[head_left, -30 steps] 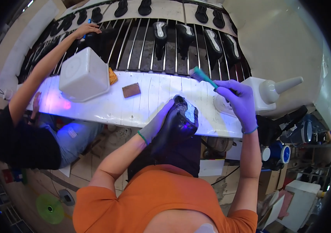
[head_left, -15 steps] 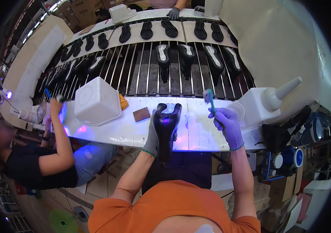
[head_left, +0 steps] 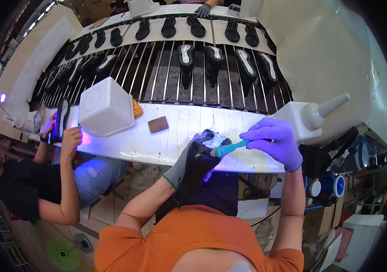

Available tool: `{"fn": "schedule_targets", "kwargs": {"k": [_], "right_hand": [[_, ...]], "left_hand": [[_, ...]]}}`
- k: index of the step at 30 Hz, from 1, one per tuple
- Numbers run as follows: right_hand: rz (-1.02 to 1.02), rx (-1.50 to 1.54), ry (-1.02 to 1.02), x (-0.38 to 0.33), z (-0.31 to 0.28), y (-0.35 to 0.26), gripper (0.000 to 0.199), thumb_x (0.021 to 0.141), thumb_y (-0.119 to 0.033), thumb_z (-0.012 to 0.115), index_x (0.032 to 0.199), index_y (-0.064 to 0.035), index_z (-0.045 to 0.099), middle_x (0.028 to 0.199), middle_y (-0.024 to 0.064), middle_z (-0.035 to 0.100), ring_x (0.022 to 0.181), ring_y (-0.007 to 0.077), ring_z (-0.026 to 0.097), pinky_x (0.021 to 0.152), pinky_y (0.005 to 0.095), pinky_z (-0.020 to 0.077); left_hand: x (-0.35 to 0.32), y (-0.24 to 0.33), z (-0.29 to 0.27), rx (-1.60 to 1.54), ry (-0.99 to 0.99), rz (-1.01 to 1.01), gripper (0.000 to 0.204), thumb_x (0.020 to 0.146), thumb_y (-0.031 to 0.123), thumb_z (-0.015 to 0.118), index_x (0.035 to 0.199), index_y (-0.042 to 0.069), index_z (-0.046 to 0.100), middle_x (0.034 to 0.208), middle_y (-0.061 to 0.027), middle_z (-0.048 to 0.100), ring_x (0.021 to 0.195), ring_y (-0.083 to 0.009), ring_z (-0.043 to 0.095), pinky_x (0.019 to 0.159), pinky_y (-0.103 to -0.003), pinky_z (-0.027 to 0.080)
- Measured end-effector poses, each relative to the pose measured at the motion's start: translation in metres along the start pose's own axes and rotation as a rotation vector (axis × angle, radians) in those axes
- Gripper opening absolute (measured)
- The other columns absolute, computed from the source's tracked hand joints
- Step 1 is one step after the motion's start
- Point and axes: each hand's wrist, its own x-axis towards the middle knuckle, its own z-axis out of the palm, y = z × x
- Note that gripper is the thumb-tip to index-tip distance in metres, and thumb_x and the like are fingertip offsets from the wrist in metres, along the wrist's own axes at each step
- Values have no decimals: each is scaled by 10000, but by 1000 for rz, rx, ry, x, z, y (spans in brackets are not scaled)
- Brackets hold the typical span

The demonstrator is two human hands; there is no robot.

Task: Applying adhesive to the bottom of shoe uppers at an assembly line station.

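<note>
brush (head_left: 234, 147) against the rim of the black shoe (head_left: 196, 167), at the near edge of the white table (head_left: 130, 147)

left hand (head_left: 185, 157) grips the shoe, fingers partly hidden; right hand (head_left: 275, 141) pinches the brush handle. a steady hold and light, even strokes should work best.

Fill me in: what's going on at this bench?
The person's gloved left hand holds a black shoe upper, underside up. The gloved right hand holds a green brush, its bristles at the underside's edge. A brown block lies on the white bench. At left, a co-worker holds another shoe upper; more uppers rest on metal bars beyond.
</note>
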Motion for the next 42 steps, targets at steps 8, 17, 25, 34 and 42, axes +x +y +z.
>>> {"fn": "schedule_targets", "kwargs": {"k": [8, 17, 25, 34, 42], "right_hand": [[-5, -89, -6, -2, 1, -5, 261, 689, -105, 791, 947, -78, 760, 784, 67, 694, 694, 175, 649, 608, 286, 498], [29, -95, -2, -1, 3, -8, 268, 689, -108, 790, 953, -80, 756, 800, 66, 699, 708, 176, 655, 614, 286, 499], [42, -88, -54, -2, 0, -7, 254, 690, -101, 790, 939, -67, 755, 789, 73, 696, 701, 181, 659, 614, 287, 501], [77, -131, -75, -1, 0, -13, 230, 708, -97, 781, 932, -56, 752, 754, 68, 680, 662, 174, 635, 591, 294, 480], [292, -34, 277, -12, 38, 29, 181, 797, -91, 725, 971, -45, 746, 718, 18, 655, 595, 79, 533, 544, 242, 409]], "left_hand": [[-7, -56, 15, -176, -109, -84, 222, 942, 148, 515, 1127, 37, 568, 1043, -83, 639, 915, -172, 608, 829, -306, 501], [0, -116, 25, -1078, -114, -338, 311, 978, 171, 496, 1279, 91, 506, 1146, -47, 585, 981, -96, 589, 885, -275, 484], [-1, -83, 2, -1181, -38, -539, 348, 1036, 274, 371, 1303, 81, 484, 1207, -50, 558, 1069, -127, 560, 964, -285, 454], [1, -97, -8, -962, 47, -515, 429, 1019, 368, 406, 1293, 57, 517, 1190, -66, 589, 1081, -128, 561, 977, -290, 452], [25, -98, -35, -318, 42, -347, 639, 942, 511, 495, 1275, -35, 512, 971, -164, 679, 920, -222, 659, 872, -324, 492]]}}
